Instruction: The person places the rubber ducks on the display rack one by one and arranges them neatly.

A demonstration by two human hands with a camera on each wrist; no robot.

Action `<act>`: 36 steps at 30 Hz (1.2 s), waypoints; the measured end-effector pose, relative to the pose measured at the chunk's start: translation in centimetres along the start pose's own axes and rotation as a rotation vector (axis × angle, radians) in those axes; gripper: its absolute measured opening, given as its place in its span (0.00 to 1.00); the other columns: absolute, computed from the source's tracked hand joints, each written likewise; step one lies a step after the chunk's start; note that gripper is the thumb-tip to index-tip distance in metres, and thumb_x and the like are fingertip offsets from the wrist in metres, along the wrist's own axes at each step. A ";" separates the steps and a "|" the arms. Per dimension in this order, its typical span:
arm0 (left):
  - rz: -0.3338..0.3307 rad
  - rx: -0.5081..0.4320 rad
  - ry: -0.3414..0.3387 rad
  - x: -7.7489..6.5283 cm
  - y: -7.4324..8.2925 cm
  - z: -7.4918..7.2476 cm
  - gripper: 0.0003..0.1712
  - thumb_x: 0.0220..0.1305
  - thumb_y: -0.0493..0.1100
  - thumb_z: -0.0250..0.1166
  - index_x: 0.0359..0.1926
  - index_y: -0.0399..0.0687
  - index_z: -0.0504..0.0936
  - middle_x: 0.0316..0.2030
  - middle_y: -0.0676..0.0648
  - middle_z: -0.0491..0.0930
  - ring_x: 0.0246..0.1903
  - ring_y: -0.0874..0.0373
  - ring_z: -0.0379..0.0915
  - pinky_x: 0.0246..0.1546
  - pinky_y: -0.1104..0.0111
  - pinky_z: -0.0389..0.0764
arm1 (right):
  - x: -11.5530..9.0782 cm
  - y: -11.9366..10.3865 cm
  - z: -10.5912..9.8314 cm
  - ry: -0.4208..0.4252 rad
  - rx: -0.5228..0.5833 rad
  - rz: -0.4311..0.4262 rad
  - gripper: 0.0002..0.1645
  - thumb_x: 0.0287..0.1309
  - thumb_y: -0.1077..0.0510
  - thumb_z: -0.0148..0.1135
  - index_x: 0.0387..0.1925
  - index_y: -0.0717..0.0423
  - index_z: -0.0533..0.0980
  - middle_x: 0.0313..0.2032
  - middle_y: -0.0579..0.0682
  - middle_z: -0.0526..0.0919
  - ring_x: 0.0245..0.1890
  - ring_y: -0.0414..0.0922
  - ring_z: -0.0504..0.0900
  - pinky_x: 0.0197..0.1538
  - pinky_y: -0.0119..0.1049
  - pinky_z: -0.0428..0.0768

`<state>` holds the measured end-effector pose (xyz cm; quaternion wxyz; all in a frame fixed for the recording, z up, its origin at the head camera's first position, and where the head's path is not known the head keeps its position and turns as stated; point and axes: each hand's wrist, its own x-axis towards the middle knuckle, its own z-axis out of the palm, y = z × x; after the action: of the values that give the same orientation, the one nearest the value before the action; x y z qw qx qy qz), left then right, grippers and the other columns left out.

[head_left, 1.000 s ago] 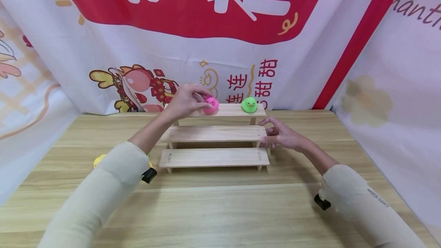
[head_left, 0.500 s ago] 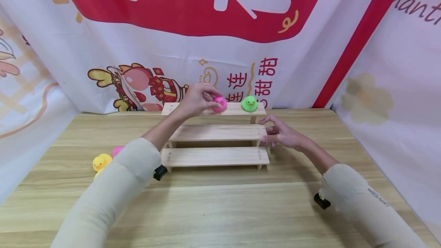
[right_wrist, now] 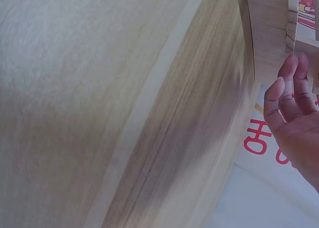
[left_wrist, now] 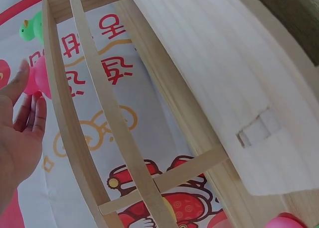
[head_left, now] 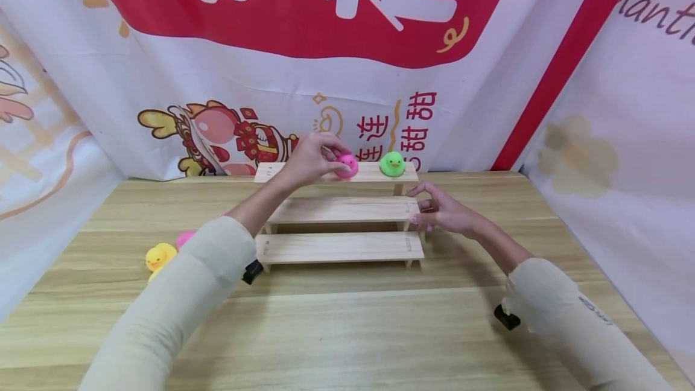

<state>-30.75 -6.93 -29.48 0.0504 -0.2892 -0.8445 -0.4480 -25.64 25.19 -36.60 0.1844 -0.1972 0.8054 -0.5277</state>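
In the head view my left hand (head_left: 314, 157) pinches a pink rubber duck (head_left: 349, 165) at the top board of a three-tier wooden display stand (head_left: 339, 248). In the left wrist view the thumb and fingertips are at the sides of the pink duck (left_wrist: 39, 77). To its right on the same board sits a green rubber duck (head_left: 393, 165), facing forward. My right hand (head_left: 446, 213) is at the right end of the middle board, its fingers loosely bent. In the right wrist view the fingertips of that hand (right_wrist: 296, 116) reach the stand's wooden edge (right_wrist: 271, 34).
Yellow rubber ducks (head_left: 160, 255) and a pink one (head_left: 185, 238) lie on the wooden table (head_left: 347, 336) left of the stand, partly behind the left sleeve (head_left: 184, 294). A printed cloth (head_left: 304, 65) hangs close behind the stand.
My left hand has moved the pink duck a little to the right along the top board, nearer the green duck, then stayed there. The right hand has kept its place.
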 end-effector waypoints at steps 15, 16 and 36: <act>-0.008 0.026 0.002 -0.2 0.0 -0.1 0.20 0.53 0.30 0.78 0.48 0.33 0.87 0.46 0.38 0.84 0.45 0.47 0.79 0.50 0.61 0.84 | 0.1 0.0 0.1 -0.002 0.002 0.003 0.33 0.66 0.70 0.61 0.65 0.68 0.56 0.39 0.65 0.85 0.35 0.52 0.85 0.37 0.43 0.86; -0.006 0.028 0.004 -0.2 -0.1 -0.1 0.20 0.53 0.30 0.79 0.48 0.34 0.87 0.45 0.38 0.84 0.45 0.47 0.80 0.50 0.61 0.84 | 0.1 0.0 0.1 -0.001 0.003 0.004 0.33 0.66 0.70 0.61 0.65 0.68 0.56 0.39 0.66 0.85 0.35 0.52 0.85 0.37 0.43 0.86; 0.037 0.054 0.054 -2.6 -1.2 -3.0 0.21 0.57 0.36 0.79 0.51 0.36 0.87 0.42 0.40 0.85 0.41 0.47 0.81 0.43 0.63 0.84 | 0.0 -0.1 0.1 -0.006 0.005 0.003 0.32 0.66 0.70 0.61 0.65 0.68 0.56 0.39 0.66 0.84 0.36 0.50 0.85 0.36 0.41 0.85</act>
<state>-29.73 -10.95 -29.50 0.0894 -0.2910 -0.8490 -0.4319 -25.55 25.06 -36.52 0.1882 -0.1969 0.8039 -0.5287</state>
